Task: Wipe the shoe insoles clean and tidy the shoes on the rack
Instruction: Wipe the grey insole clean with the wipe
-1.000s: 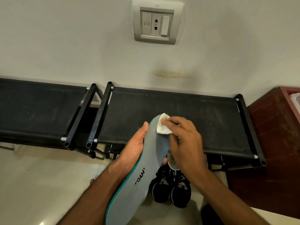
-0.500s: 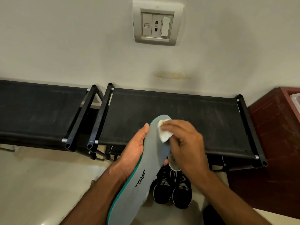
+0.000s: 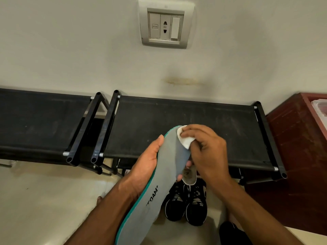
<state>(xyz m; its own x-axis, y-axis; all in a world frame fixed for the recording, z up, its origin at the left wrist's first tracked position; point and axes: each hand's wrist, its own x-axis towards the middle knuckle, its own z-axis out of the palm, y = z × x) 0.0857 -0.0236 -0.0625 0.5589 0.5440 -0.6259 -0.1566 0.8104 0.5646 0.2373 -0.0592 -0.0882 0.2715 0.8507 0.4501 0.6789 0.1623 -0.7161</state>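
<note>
My left hand grips a grey insole with a teal edge from underneath, thumb along its left side and fingertips showing at its right side. My right hand pinches a small white wipe and presses it on the insole's toe end. A pair of black sneakers stands on the floor below my hands, with a second insole poking out above them. The black shoe rack spans the wall behind.
A second black rack section stands to the left. A dark red wooden cabinet is at the right. A wall socket plate sits above. Pale floor lies at lower left.
My right hand slid the wipe down the toe area and back up toward the tip. The left hand kept holding the insole in place.
</note>
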